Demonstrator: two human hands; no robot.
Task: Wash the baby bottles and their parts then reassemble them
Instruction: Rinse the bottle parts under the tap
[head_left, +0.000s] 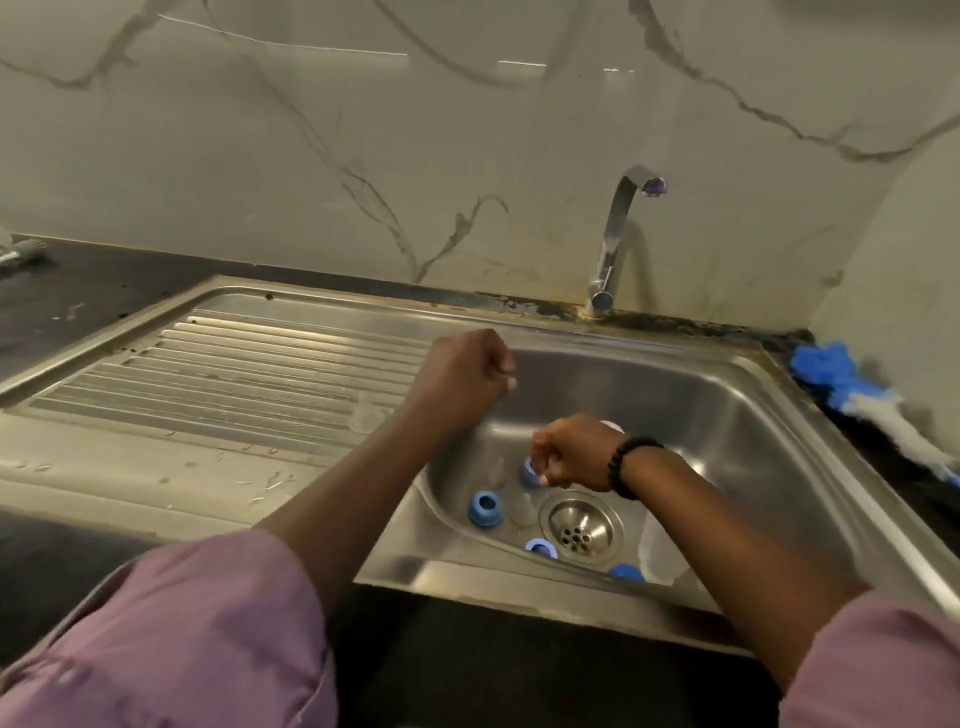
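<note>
Nearest me, my two sleeves (171, 639) frame the dark surface (467, 670) in front of the sink (737, 426). In the basin, close to the near wall, I see a blue cap (626, 571) and a blue ring (541, 547) lying flat with its hole facing up, just beside the drain (581, 530). Right of the drain lies a clear bottle (660, 545), too faint for me to tell which way it points. Left of the drain a blue collar (485, 509) sits with its opening up, and a clear teat (522, 512) stands upright next to it, tip up; a second teat (497, 473) stands behind, also tip up. My right hand (571, 454) hangs low in the basin, fingers (543, 478) curled, pinching another blue collar (529, 470) whose axis seems roughly vertical. A white part (613, 426) peeks out behind that hand. My left hand (467, 371) is raised over the basin's left rim, fingers curled tight; I cannot tell whether it holds anything. A clear teat (366, 413) stands on the ribbed drainboard (234, 364). Farther right a blue-and-white brush (857, 400) lies on the surface, and at the back stands the tap (618, 239), spout bent forward over the basin.
</note>
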